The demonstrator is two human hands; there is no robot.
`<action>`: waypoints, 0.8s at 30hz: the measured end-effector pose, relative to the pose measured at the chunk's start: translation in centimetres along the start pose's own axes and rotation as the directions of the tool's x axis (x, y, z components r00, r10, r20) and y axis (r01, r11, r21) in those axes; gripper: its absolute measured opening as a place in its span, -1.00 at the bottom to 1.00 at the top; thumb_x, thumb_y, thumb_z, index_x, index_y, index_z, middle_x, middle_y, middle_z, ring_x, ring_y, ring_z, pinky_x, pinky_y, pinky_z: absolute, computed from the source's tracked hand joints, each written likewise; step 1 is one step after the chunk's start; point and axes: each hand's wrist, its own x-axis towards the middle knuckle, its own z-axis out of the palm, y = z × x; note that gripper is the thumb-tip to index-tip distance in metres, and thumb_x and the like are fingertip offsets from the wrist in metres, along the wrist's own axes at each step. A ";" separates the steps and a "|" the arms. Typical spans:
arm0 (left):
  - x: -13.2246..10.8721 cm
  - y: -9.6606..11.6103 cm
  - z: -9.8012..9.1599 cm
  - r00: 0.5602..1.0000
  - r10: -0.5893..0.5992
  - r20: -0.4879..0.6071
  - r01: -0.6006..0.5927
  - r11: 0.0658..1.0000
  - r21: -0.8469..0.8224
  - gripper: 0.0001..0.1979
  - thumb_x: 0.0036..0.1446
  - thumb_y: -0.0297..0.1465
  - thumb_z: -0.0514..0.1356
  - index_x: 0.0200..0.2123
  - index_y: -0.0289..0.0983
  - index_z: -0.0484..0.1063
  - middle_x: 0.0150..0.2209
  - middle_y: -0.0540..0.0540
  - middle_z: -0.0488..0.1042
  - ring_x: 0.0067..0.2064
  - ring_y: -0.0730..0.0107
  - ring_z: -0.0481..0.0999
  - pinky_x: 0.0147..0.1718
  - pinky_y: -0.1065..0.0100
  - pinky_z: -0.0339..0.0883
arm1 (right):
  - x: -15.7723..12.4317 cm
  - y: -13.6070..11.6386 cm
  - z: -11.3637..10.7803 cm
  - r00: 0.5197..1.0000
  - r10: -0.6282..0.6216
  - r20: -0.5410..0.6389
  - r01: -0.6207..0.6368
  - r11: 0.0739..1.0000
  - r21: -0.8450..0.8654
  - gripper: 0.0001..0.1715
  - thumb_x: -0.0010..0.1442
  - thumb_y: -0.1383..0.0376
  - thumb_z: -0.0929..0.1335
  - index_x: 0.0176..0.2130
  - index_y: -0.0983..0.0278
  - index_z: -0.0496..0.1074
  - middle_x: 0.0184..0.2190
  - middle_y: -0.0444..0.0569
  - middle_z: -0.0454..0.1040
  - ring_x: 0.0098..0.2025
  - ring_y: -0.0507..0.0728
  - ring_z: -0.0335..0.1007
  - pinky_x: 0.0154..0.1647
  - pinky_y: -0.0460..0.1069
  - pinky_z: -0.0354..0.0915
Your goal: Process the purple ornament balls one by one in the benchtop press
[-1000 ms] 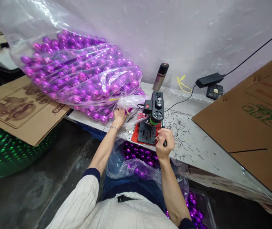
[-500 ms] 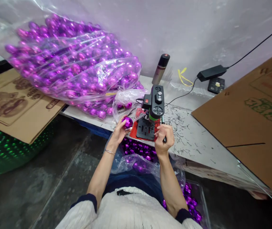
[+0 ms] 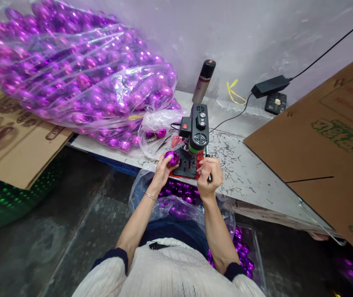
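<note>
A shiny purple ball (image 3: 171, 158) is gripped in the fingers of my left hand (image 3: 161, 172), beside the black slotted base plate (image 3: 185, 166) of a small press-like machine (image 3: 199, 130). My right hand (image 3: 210, 175) is closed around the black-ended lever handle (image 3: 210, 178) on the machine's right side. The machine has a black head with round grilles and buttons, and a green ring beneath it. Red material shows around the base plate. What sits directly under the head is partly hidden.
A large clear bag of purple balls (image 3: 80, 82) fills the left of the table (image 3: 250, 177). A spray can (image 3: 204, 81) stands behind the machine. Black scraps litter the tabletop. Cardboard (image 3: 325, 148) leans at right. A plastic bag with more balls (image 3: 181, 189) hangs below the edge.
My left hand has carried the purple ball right, closer to the machine's base plate. My right hand stays on the lever. The camera view has shifted slightly.
</note>
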 end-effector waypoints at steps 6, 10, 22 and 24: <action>1.2 -0.9 -0.1 0.985 0.170 -0.009 -0.156 0.918 0.364 -0.36 0.07 -0.17 0.42 0.15 -0.24 0.33 -0.01 -0.16 0.58 -0.03 0.24 0.61 -0.01 0.22 0.51 | 0.0 0.0 -0.1 1.000 -0.011 0.007 0.011 1.000 -0.030 -0.69 0.36 0.39 0.23 -0.43 0.20 0.34 -0.45 -0.10 0.45 -0.36 0.07 0.42 -0.33 0.01 0.28; 1.7 -2.0 0.2 0.914 0.363 0.183 -0.392 0.666 0.635 -0.42 0.06 -0.18 0.43 0.10 -0.26 0.39 0.05 -0.22 0.55 0.09 0.10 0.56 0.13 0.10 0.43 | 0.1 -0.1 -0.2 0.999 -0.033 0.016 0.033 0.998 -0.049 -0.69 0.37 0.38 0.23 -0.43 0.20 0.32 -0.45 -0.11 0.44 -0.36 0.06 0.41 -0.32 0.01 0.28; 1.7 -1.5 0.0 0.811 0.299 0.502 -0.579 0.287 0.763 -0.36 0.16 -0.13 0.39 0.22 -0.26 0.34 0.08 -0.27 0.49 0.13 0.02 0.52 0.14 0.06 0.41 | -0.2 0.2 -0.3 0.999 -0.032 0.023 0.033 0.998 -0.049 -0.73 0.34 0.39 0.25 -0.40 0.20 0.37 -0.42 -0.09 0.48 -0.35 0.07 0.45 -0.32 0.00 0.33; 1.6 -0.8 0.2 0.826 0.260 0.500 -0.560 0.288 0.777 -0.38 0.15 -0.14 0.39 0.20 -0.27 0.36 0.05 -0.25 0.50 0.10 0.02 0.53 0.13 0.08 0.42 | -0.2 0.2 -0.3 0.999 -0.024 0.025 0.026 0.998 -0.051 -0.73 0.35 0.39 0.24 -0.40 0.20 0.36 -0.42 -0.09 0.47 -0.36 0.06 0.44 -0.33 0.00 0.32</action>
